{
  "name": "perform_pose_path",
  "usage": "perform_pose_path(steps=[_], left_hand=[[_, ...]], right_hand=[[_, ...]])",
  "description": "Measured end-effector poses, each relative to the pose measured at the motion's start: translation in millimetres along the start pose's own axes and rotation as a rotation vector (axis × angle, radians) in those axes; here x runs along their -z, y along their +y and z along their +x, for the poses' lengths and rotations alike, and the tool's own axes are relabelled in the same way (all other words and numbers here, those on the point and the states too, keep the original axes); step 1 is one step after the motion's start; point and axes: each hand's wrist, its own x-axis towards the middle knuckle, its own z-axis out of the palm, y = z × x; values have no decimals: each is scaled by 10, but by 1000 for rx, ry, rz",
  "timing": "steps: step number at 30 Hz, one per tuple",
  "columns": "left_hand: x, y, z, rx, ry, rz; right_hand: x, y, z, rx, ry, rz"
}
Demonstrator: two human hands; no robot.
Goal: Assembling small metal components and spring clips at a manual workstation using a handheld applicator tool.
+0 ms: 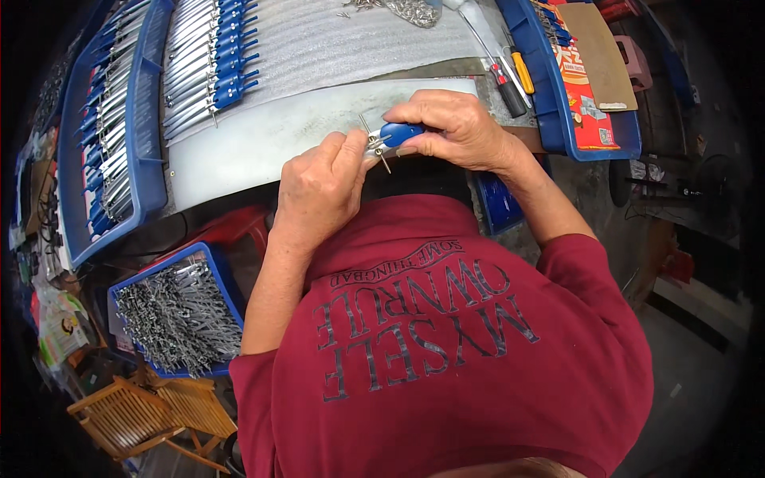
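Near the front edge of the white work board (231,163), both hands meet on one metal piece with a blue end (401,134). My left hand (323,179) is closed around its metal end, so most of that part is hidden. My right hand (462,131) pinches the blue end between thumb and fingers. A thin metal pin sticks out crosswise from the joint between the hands. To the left, a row of similar silver pieces with blue ends (227,60) lies side by side on foam sheeting.
A blue tray (151,135) of similar pieces stands at far left. Below it, a blue bin (227,283) holds many metal parts (179,315). Screwdrivers with red-black (510,92) and yellow (523,73) handles lie beside the right blue tray (586,147). A bag of small hardware (414,9) sits at the back.
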Motion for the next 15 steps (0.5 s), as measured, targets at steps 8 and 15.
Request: perform_pose_path(steps=[8,15], left_hand=[[19,28,33,-32,-1,10],[19,49,27,11,-16,-5]], right_hand=[[6,-53,-4,26,30,3],[39,-35,7,3,6,5]])
